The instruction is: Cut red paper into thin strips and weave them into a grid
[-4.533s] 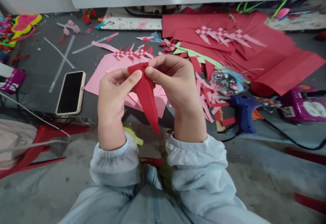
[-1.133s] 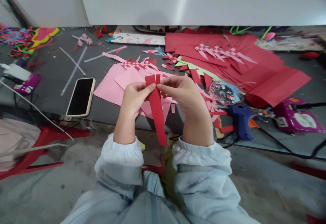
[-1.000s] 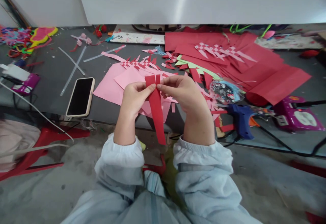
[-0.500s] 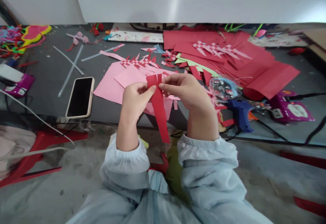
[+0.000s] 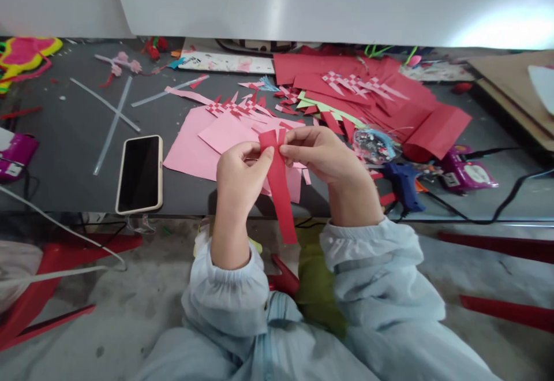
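Observation:
A long red paper strip (image 5: 283, 210) hangs down past the table's front edge, its top end pinched between both hands. My left hand (image 5: 244, 176) grips it with thumb and fingers from the left. From the right, my right hand (image 5: 322, 153) pinches the narrow top part, where a small gap parts the paper. Beneath the hands lie pink paper sheets (image 5: 193, 141) on the dark table. Just behind them are woven red-and-pink checkered paper pieces (image 5: 231, 107) with pointed ends.
A phone (image 5: 139, 174) lies at left near crossed glue sticks (image 5: 116, 116). Red paper sheets (image 5: 411, 109) pile up at back right, with more checkered pieces on top. A blue glue gun (image 5: 404, 186), a bag of small trinkets (image 5: 374, 145) and a purple box (image 5: 467, 172) sit at right.
The view has swung slightly to the right. Both hands keep their pinch on the red paper strip, with little change in its pose.

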`<state>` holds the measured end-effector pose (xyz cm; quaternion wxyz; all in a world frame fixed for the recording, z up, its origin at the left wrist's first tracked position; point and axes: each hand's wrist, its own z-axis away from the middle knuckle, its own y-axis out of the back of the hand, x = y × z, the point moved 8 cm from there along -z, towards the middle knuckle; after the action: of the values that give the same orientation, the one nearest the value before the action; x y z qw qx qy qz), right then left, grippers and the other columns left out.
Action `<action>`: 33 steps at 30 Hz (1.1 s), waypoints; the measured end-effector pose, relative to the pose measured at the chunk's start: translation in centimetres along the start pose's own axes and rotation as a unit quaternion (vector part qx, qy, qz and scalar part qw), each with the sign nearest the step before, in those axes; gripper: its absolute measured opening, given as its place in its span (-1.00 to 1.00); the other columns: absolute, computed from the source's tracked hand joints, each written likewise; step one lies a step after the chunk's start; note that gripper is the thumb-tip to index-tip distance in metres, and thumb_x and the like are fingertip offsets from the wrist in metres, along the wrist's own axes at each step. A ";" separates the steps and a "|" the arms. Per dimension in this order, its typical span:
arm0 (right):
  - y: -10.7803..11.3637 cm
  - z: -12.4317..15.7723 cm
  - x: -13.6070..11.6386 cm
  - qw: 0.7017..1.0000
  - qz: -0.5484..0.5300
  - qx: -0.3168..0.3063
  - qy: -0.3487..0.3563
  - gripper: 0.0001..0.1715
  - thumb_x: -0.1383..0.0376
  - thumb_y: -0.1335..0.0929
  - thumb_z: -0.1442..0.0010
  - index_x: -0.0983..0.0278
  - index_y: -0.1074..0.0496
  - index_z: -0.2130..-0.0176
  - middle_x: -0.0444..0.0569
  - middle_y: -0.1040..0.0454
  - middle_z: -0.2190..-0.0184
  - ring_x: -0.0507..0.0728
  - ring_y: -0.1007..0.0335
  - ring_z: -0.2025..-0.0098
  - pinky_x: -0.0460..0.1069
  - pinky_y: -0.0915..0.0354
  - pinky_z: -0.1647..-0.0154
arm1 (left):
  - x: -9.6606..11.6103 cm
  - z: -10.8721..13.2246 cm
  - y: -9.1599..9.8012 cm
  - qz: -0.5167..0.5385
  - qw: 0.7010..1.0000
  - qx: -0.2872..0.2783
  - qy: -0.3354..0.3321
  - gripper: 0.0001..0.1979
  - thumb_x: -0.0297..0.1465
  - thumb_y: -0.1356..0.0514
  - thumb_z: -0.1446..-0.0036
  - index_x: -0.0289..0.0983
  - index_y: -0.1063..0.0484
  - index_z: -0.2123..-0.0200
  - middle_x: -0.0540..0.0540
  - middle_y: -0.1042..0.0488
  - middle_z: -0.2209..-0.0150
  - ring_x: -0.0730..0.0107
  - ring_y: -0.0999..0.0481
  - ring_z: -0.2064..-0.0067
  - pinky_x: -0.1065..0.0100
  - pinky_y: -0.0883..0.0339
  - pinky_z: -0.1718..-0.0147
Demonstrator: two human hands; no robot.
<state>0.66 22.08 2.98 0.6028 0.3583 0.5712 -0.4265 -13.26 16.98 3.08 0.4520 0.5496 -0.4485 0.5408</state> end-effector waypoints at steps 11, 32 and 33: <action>-1.5 -0.6 -0.1 0.998 -0.007 -0.051 0.025 -0.62 0.10 -0.61 0.17 0.29 -0.53 0.48 -0.17 -0.41 0.62 -0.04 -0.25 0.57 -0.08 -0.21 0.52 | 0.1 0.4 1.0 0.014 1.000 0.006 -0.008 -0.87 -0.32 -0.28 -0.08 -0.27 -0.54 0.39 -0.07 -0.62 0.39 0.35 -0.59 0.38 0.38 -0.43 0.38; -2.1 -0.3 0.1 0.998 -0.020 -0.048 0.027 -0.63 0.12 -0.61 0.15 0.31 -0.52 0.47 -0.15 -0.43 0.60 -0.04 -0.28 0.58 -0.09 -0.24 0.53 | 0.3 0.7 1.7 0.025 1.000 -0.007 0.009 -0.86 -0.31 -0.29 -0.04 -0.27 -0.52 0.42 -0.08 -0.61 0.40 0.32 -0.60 0.38 0.34 -0.46 0.38; -2.0 -0.3 0.0 0.998 -0.019 -0.048 0.030 -0.63 0.13 -0.61 0.14 0.31 -0.52 0.47 -0.15 -0.43 0.60 -0.04 -0.28 0.58 -0.09 -0.23 0.53 | 0.3 0.7 1.7 0.025 1.000 -0.009 0.009 -0.86 -0.31 -0.29 -0.03 -0.28 -0.52 0.42 -0.08 -0.61 0.40 0.32 -0.60 0.38 0.34 -0.46 0.39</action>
<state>-1.30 21.54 3.05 0.5940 0.3300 0.6156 -0.3992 -14.77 15.93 3.41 0.4473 0.5292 -0.4628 0.5529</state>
